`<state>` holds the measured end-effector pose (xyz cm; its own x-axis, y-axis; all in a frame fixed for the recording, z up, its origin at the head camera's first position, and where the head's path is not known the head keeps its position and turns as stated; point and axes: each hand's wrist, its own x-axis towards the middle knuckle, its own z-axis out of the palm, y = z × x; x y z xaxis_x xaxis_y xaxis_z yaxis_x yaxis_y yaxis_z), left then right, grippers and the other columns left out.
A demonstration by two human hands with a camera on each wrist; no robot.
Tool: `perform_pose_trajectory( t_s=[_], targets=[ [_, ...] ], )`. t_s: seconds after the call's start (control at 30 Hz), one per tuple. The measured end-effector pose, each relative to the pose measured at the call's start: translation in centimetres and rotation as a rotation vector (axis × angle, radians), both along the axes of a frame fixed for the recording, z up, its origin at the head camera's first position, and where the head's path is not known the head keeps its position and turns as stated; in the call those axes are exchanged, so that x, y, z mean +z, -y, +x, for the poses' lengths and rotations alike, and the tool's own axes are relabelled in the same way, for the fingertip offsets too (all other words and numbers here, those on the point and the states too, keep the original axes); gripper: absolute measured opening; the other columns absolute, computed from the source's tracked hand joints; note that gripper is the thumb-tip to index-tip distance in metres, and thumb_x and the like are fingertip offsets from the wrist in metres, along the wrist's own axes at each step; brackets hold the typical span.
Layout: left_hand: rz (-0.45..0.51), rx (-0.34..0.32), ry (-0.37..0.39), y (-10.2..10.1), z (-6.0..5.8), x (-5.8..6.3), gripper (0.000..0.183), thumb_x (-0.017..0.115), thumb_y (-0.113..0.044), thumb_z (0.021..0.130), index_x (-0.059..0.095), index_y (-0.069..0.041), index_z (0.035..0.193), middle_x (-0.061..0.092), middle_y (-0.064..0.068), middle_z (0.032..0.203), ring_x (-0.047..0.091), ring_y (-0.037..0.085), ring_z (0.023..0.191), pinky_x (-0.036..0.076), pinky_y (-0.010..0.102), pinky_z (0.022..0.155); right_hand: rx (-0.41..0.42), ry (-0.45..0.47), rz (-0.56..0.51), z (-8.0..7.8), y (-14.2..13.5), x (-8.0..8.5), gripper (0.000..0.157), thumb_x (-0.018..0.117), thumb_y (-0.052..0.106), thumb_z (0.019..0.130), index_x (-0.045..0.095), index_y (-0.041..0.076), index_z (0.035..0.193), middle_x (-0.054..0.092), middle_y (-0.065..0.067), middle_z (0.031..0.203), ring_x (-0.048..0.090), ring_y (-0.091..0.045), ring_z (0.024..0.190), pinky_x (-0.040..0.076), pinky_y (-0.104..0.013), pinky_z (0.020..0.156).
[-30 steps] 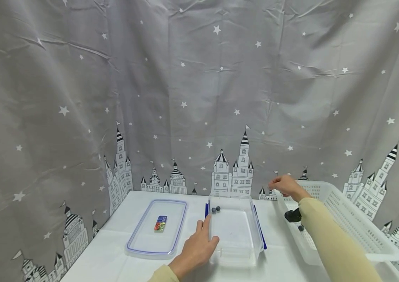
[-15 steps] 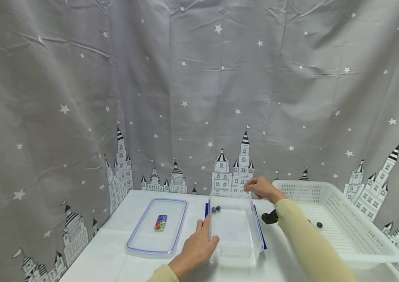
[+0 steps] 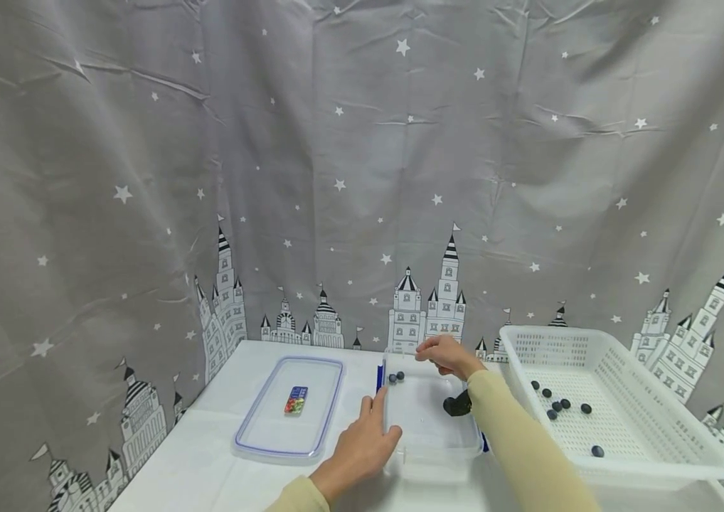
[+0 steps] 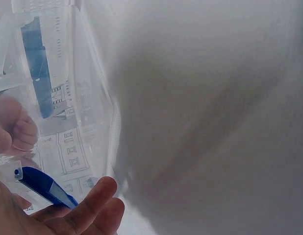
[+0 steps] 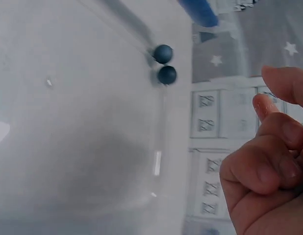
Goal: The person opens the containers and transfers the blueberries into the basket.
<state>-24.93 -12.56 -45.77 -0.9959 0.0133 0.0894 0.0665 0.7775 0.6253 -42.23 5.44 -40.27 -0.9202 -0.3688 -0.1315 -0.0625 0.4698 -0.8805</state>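
A clear plastic box [image 3: 435, 448] with blue side clips stands at mid-table. Two blueberries [image 5: 167, 75] sit together in its far left corner. My left hand [image 3: 362, 444] rests at the box's left side, fingers fairly straight along a blue clip [image 4: 46, 188] and thumb by the front corner. Over the far part of the box hovers my right hand [image 3: 448, 354], its lower fingers curled. Its thumb and forefinger tips stand close together in the right wrist view; I cannot tell whether something is between them. Several more blueberries [image 3: 597, 451] lie in the white basket [image 3: 663, 466] on the right.
The box's clear lid [image 3: 272, 437], rimmed in blue, lies flat to the left with a small fruit-printed card [image 3: 296, 400] on it. A grey curtain [image 3: 336, 178] printed with castles and stars hangs behind the white table [image 3: 195, 455].
My right hand has moved left from above the basket's near rim to above the box, uncovering the berries in the basket. The left hand keeps its place at the box.
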Motion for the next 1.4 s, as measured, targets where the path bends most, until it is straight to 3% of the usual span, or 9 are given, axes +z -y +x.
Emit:
perform_pose_trajectory(
  t_s=[0.23,0.6,0.9,1.13,1.4],
  targets=[
    [0.0,0.004,0.019,0.0,-0.4,-0.1,0.078,0.057,-0.036,0.091,0.026,-0.012,0.159,0.045,0.017,0.132,0.052,0.023,0.067,0.043,0.04,0.056,-0.098,0.049,-0.005,-0.2,2.0,-2.2,0.037,0.07,0.014,0.09,0.067,-0.001,0.124,0.033,0.006,0.053,0.024,-0.009,0.046,0.028,-0.023,0.047],
    [-0.021,0.0,-0.017,0.2,0.1,-0.2,0.079,0.055,-0.039,0.091,0.027,-0.012,0.159,0.046,0.014,0.128,0.051,0.022,0.064,0.041,0.038,0.053,-0.17,0.056,0.05,0.3,3.3,-4.2,0.037,0.07,0.013,0.087,0.071,-0.001,0.122,0.034,0.006,0.051,0.027,-0.007,0.044,0.028,-0.022,0.044],
    [-0.019,-0.004,-0.041,0.0,0.3,-0.1,0.078,0.054,-0.039,0.091,0.027,-0.011,0.159,0.046,0.014,0.128,0.051,0.021,0.063,0.04,0.038,0.052,-0.219,0.064,0.083,-0.1,4.0,-6.0,0.031,0.071,0.014,0.087,0.075,0.005,0.116,0.035,0.006,0.052,0.027,-0.008,0.045,0.027,-0.023,0.046],
    [-0.015,-0.006,-0.049,0.1,0.2,0.0,0.078,0.055,-0.038,0.09,0.029,-0.009,0.158,0.047,0.014,0.128,0.051,0.022,0.065,0.04,0.039,0.053,-0.252,0.071,0.087,-0.1,4.7,-6.8,0.029,0.073,0.014,0.083,0.077,0.004,0.11,0.038,0.004,0.056,0.03,-0.009,0.048,0.03,-0.025,0.048],
    [-0.002,-0.003,-0.052,0.1,0.2,-0.4,0.077,0.055,-0.036,0.09,0.03,-0.009,0.157,0.047,0.014,0.126,0.05,0.023,0.064,0.04,0.04,0.053,-0.27,0.018,0.078,0.4,5.1,-7.6,0.027,0.073,0.016,0.083,0.077,0.001,0.104,0.037,0.004,0.055,0.029,-0.009,0.047,0.029,-0.025,0.047]
  ],
)
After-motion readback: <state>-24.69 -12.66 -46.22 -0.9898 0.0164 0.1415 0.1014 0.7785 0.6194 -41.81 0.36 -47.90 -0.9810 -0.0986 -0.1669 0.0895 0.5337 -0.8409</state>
